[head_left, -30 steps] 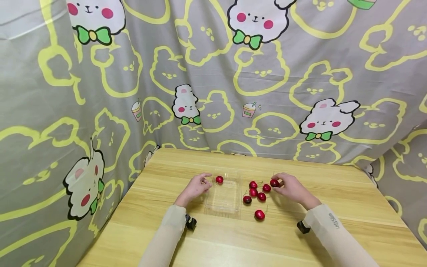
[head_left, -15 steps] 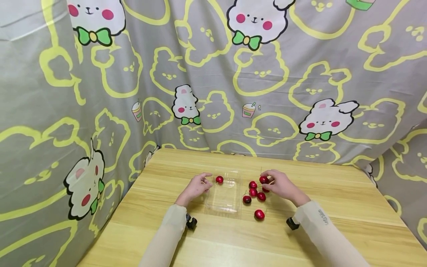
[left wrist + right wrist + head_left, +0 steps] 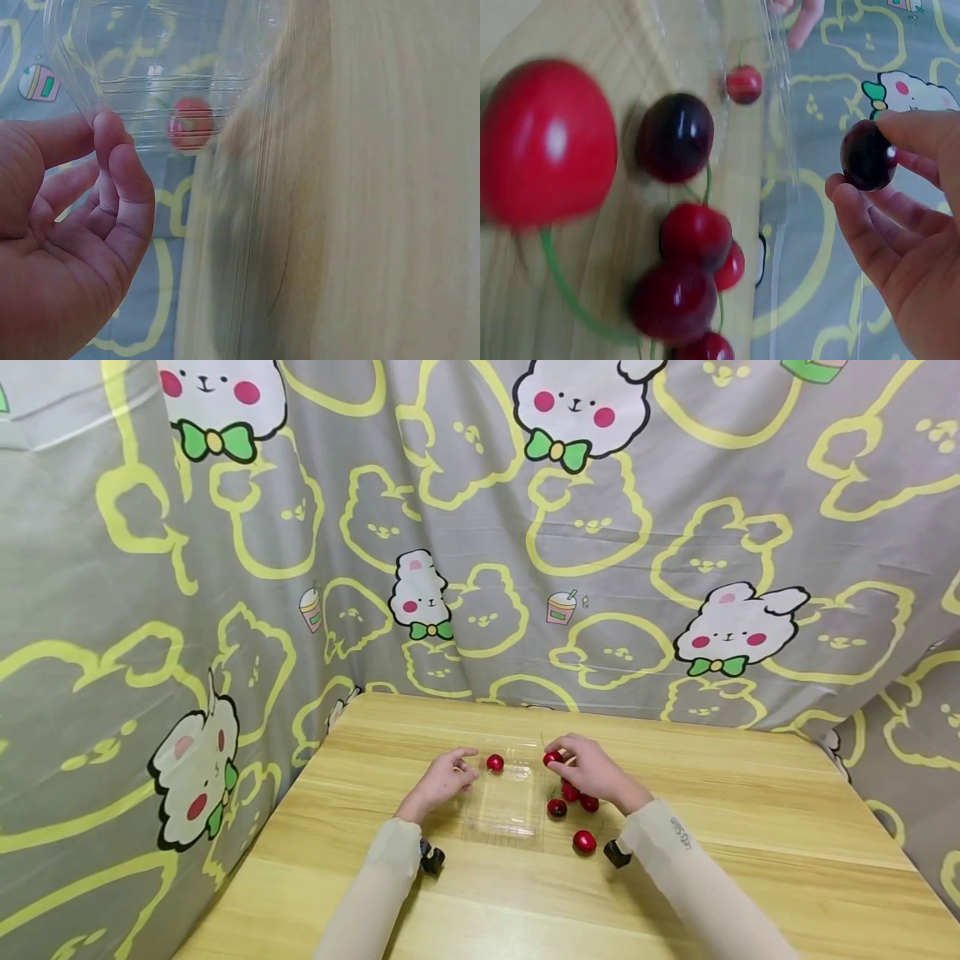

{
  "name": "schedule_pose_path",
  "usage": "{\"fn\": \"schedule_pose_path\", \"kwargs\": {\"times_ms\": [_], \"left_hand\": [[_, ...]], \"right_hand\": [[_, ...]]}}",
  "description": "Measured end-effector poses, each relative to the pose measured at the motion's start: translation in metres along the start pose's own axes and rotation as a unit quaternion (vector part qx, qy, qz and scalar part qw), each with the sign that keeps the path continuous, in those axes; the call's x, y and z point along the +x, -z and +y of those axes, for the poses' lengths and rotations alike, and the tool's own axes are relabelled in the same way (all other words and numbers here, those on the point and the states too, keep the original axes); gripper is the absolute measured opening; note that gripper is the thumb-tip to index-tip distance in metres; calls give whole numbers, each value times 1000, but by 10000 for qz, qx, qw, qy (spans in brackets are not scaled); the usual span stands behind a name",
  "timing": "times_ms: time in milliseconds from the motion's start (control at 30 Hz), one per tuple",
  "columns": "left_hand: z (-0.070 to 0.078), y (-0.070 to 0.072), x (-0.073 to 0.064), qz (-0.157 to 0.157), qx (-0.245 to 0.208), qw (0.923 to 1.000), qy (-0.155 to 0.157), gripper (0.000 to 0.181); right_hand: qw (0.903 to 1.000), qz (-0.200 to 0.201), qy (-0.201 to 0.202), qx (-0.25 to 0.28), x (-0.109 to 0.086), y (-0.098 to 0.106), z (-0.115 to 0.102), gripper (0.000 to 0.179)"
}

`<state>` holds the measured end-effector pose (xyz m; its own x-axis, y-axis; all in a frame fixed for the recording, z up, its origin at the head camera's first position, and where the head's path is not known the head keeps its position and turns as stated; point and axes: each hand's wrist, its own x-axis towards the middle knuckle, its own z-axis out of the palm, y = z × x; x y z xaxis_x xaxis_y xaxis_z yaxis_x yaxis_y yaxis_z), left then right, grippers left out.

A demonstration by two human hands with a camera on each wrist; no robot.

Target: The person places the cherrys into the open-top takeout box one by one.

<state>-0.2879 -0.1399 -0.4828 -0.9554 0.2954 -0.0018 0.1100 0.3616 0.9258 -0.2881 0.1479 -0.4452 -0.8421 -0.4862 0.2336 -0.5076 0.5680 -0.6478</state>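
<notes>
A clear plastic box (image 3: 504,806) lies on the table with one red cherry (image 3: 495,763) inside. My left hand (image 3: 442,783) is at the box's left side; in the left wrist view, thumb and index finger pinch its rim. Beside the box's far right corner, my right hand (image 3: 596,770) holds a dark red cherry (image 3: 868,156) between thumb and fingertips, raised off the table. Right of the box lie several loose cherries, among them a dark one (image 3: 557,809) and a bright red one (image 3: 584,842) nearer the front. The right hand partly hides this group in the head view.
The wooden table (image 3: 510,902) carries the box and the cherries. A grey curtain (image 3: 480,527) with yellow outlines and cartoon rabbits hangs behind the table and along its left side. Each wrist wears a small black camera, such as the right one (image 3: 618,853).
My right hand has carried its cherry leftward, from beyond the loose cherries to the box's right edge. The left hand stays at the box, and the cherry inside has not moved.
</notes>
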Motion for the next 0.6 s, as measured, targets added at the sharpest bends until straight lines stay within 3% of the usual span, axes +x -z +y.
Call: {"fn": "schedule_pose_path", "kwargs": {"times_ms": [300,600], "left_hand": [[0,1,-1,-20,16,10000,-57,48],[-1,0,1,-45,-28,10000,-18,48]], "right_hand": [[9991,-312,-243,143,14,-23,-13,35],[9982,-536,26,-251,25,-44,-17,32]]}}
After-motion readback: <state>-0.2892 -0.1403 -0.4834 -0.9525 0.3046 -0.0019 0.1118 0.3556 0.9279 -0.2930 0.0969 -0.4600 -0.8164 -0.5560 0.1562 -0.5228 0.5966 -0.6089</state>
